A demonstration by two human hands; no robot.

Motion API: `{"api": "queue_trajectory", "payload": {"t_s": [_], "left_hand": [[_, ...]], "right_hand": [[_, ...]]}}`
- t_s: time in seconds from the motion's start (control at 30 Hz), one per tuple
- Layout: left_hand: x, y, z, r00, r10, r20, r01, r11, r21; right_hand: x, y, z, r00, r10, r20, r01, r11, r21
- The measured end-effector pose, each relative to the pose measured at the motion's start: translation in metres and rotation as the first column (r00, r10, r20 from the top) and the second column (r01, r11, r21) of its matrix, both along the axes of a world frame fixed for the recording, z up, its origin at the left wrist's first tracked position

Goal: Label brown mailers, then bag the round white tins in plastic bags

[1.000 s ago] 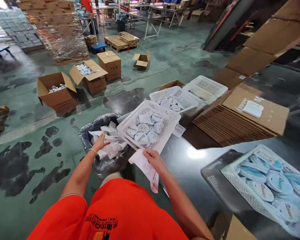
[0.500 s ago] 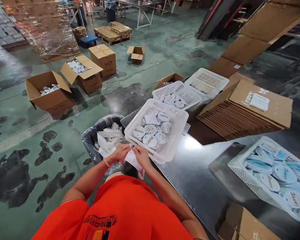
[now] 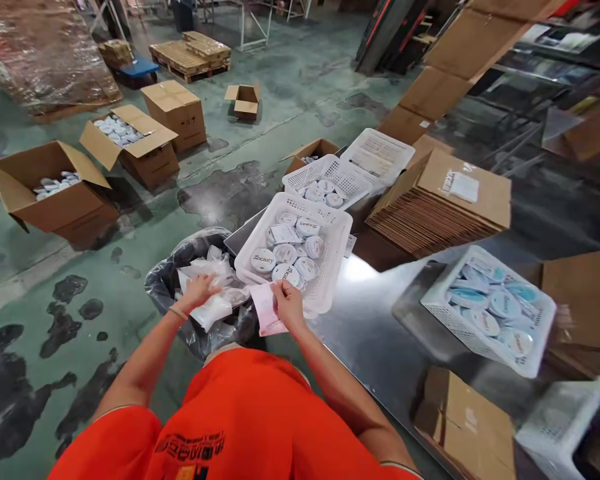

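My right hand (image 3: 287, 305) pinches a pinkish-white packet (image 3: 266, 309) by its upper right corner, just in front of the nearest white basket. My left hand (image 3: 200, 291) is over the bin, its fingers stretched out and apart among white plastic wrappers (image 3: 216, 312). These wrappers fill a bin lined with a clear bag (image 3: 166, 288). In the nearest perforated white basket (image 3: 336, 267) lie several round white pieces marked "beauty" (image 3: 263, 261) and a flat white packet (image 3: 286, 233).
Behind is a second white basket (image 3: 293, 179) with round pieces. A stack of flattened cartons (image 3: 395, 223) stands on the metal table (image 3: 350, 340). A basket of blue-and-white packs (image 3: 437, 308) is at right. Open cartons (image 3: 75, 217) stand on the floor at left.
My hands have parted from holding the packet together. The left moved left over the bin; the right keeps the packet. The view has shifted right.
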State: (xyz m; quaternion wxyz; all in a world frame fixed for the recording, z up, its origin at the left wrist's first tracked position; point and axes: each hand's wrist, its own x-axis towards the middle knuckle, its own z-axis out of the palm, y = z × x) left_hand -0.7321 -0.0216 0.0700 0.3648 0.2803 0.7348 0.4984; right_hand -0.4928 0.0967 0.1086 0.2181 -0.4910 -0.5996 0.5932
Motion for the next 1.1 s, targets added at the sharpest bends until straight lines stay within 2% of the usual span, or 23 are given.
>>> {"api": "queue_trajectory", "payload": {"t_s": [0.07, 0.13, 0.23, 0.3, 0.33, 0.4, 0.43, 0.5, 0.57, 0.63, 0.7, 0.77, 0.83, 0.9, 1.0, 1.03, 1.1], "left_hand": [[0.014, 0.003, 0.007, 0.999, -0.054, 0.001, 0.054, 0.998, 0.042], [0.038, 0.009, 0.016, 0.978, -0.189, 0.091, 0.174, 0.973, 0.152], [0.067, 0.018, 0.029, 0.877, -0.388, 0.282, 0.318, 0.911, 0.264], [0.072, 0.024, 0.036, 0.848, -0.401, 0.346, 0.334, 0.912, 0.237], [0.069, 0.026, 0.039, 0.857, -0.391, 0.336, 0.335, 0.918, 0.213], [0.057, 0.031, 0.046, 0.889, -0.411, 0.202, 0.384, 0.909, 0.162], [0.05, 0.033, 0.051, 0.89, -0.443, 0.108, 0.428, 0.893, 0.137], [0.036, 0.037, 0.061, 0.855, -0.517, -0.05, 0.519, 0.849, 0.1], [0.029, 0.04, 0.072, 0.818, -0.563, -0.118, 0.573, 0.815, 0.084], [0.027, 0.042, 0.079, 0.807, -0.573, -0.142, 0.584, 0.81, 0.054], [0.03, 0.045, 0.081, 0.829, -0.54, -0.142, 0.549, 0.835, 0.03], [0.03, 0.048, 0.079, 0.894, -0.437, -0.096, 0.443, 0.895, 0.048], [0.025, 0.05, 0.075, 0.962, -0.267, -0.062, 0.271, 0.96, 0.065], [0.011, 0.049, 0.066, 0.99, -0.082, -0.115, 0.087, 0.996, 0.035], [-0.017, 0.042, 0.043, 0.943, 0.092, -0.32, -0.122, 0.99, -0.076], [-0.026, 0.039, 0.034, 0.925, 0.076, -0.373, -0.135, 0.982, -0.134], [-0.039, 0.037, 0.014, 0.886, -0.078, -0.457, -0.083, 0.943, -0.322]], "right_hand": [[-0.008, 0.0, 0.004, 0.994, -0.088, -0.068, 0.088, 0.996, -0.011], [-0.016, 0.001, 0.006, 0.971, -0.196, -0.134, 0.201, 0.979, 0.026], [-0.021, 0.009, 0.005, 0.906, -0.362, -0.22, 0.378, 0.925, 0.038], [-0.018, 0.018, 0.008, 0.875, -0.416, -0.247, 0.431, 0.902, 0.008], [-0.014, 0.025, 0.013, 0.874, -0.415, -0.254, 0.428, 0.904, -0.004], [-0.003, 0.041, 0.027, 0.911, -0.324, -0.255, 0.335, 0.942, -0.004], [0.003, 0.05, 0.036, 0.941, -0.235, -0.244, 0.247, 0.969, 0.017], [0.016, 0.065, 0.057, 0.984, 0.026, -0.175, -0.01, 0.996, 0.093], [0.026, 0.074, 0.075, 0.954, 0.295, -0.053, -0.283, 0.945, 0.167], [0.031, 0.077, 0.084, 0.894, 0.446, 0.039, -0.444, 0.871, 0.209], [0.031, 0.077, 0.082, 0.887, 0.458, 0.061, -0.458, 0.858, 0.233], [0.033, 0.081, 0.073, 0.927, 0.373, 0.03, -0.37, 0.899, 0.233], [0.038, 0.094, 0.061, 0.968, 0.25, -0.022, -0.241, 0.952, 0.186], [0.052, 0.116, 0.052, 0.99, 0.117, -0.078, -0.108, 0.989, 0.105], [0.084, 0.169, 0.045, 0.985, -0.094, -0.145, 0.097, 0.995, 0.015], [0.096, 0.19, 0.044, 0.973, -0.163, -0.165, 0.165, 0.986, 0.001], [0.12, 0.235, 0.041, 0.937, -0.282, -0.207, 0.283, 0.959, -0.023]]}}
